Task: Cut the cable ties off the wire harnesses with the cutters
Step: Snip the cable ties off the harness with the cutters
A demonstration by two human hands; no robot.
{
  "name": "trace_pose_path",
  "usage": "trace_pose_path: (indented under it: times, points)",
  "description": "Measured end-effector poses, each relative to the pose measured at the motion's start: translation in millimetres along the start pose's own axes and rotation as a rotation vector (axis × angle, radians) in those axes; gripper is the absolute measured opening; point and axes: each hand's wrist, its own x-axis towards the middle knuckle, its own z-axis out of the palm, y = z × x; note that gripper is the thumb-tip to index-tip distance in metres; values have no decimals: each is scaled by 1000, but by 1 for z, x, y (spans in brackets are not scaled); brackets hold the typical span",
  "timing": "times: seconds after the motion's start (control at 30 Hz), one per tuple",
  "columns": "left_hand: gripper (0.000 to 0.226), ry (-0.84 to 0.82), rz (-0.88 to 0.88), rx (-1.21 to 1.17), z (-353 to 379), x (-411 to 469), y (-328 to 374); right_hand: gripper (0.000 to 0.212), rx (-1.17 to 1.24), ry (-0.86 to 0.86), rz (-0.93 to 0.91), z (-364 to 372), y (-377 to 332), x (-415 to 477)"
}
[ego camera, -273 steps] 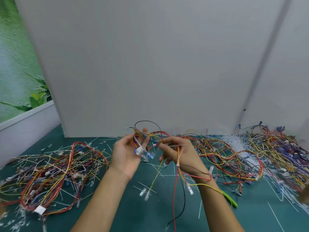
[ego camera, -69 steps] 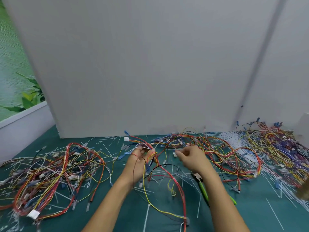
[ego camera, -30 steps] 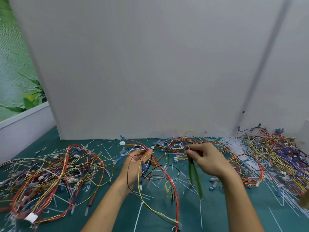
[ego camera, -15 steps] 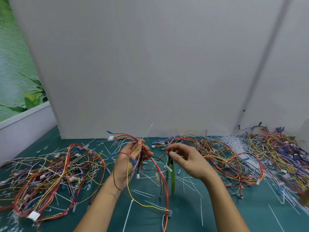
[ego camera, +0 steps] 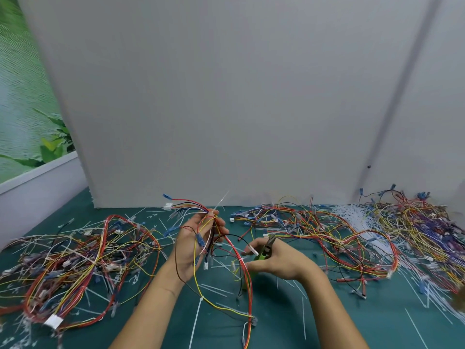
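The right hand [ego camera: 279,264] was curled round the green-handled cutters [ego camera: 267,249], their nose pointing up and away. Just left of it and slightly farther off, the left hand [ego camera: 196,245] gripped the wire harness [ego camera: 249,308], whose loop hung between the hands. A cable tie [ego camera: 222,201] rose upright beyond the left fingers, its head hidden among the wires.

I hold a multicoloured wire harness [ego camera: 193,206] in my left hand [ego camera: 191,245]; its white cable tie [ego camera: 221,201] tail points up. Green-handled cutters [ego camera: 268,246], tip up, sit right of it in my right hand [ego camera: 279,263].
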Motion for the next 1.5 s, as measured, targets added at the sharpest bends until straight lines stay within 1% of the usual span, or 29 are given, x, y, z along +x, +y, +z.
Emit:
trace_pose_path:
  times: [0.07,0.13,0.2,0.27,0.37,0.47,0.53,0.57,0.67,0.7,0.77,0.8,0.83,0.9,0.97,1.03,1.13,1.33,1.5]
  points:
    - [20,2,-4,0,-1,0,0,51,6,-24,32,2,2,2]
    - [20,3,-8,-11,-1,1,0,70,5,-63,83,2,4,4]
    - [21,5,-8,-28,-2,2,0,84,-11,-102,142,4,6,7]
    - [21,1,-5,-36,-4,2,-1,93,-25,-130,190,7,9,9]
    - [25,-22,7,-27,-5,2,1,98,-31,-136,212,10,12,11]
    - [27,-31,23,-11,-6,2,3,91,-78,-103,185,9,9,9]
    - [27,-32,30,-7,-7,3,5,87,-56,-70,178,7,6,8]
    - [27,-28,28,-9,-9,3,7,81,-25,-40,177,5,5,9]
    - [24,-10,15,-5,-12,3,11,50,136,83,159,1,0,7]
    - [23,1,11,3,-13,3,12,45,199,105,158,0,-5,5]
    - [20,16,3,12,-16,3,13,38,379,78,161,-2,-18,1]
    - [19,15,1,13,-17,3,14,41,454,36,160,-3,-24,-2]
    - [18,13,3,12,-18,2,15,47,480,-11,156,-5,-29,-5]
    - [19,14,11,17,-18,2,16,53,414,-123,119,-7,-38,-11]
    - [20,22,21,37,-17,1,18,52,397,-226,67,-6,-44,-15]
    - [20,27,31,66,-15,0,18,51,487,-279,20,-4,-50,-17]
    - [21,28,35,96,-10,-1,19,52,572,-291,-30,-1,-53,-15]
    - [23,1,33,111,-4,-4,22,51,503,-276,-1,-1,-52,-15]
    - [22,-11,27,166,-3,-6,21,48,523,-287,-28,1,-53,-14]
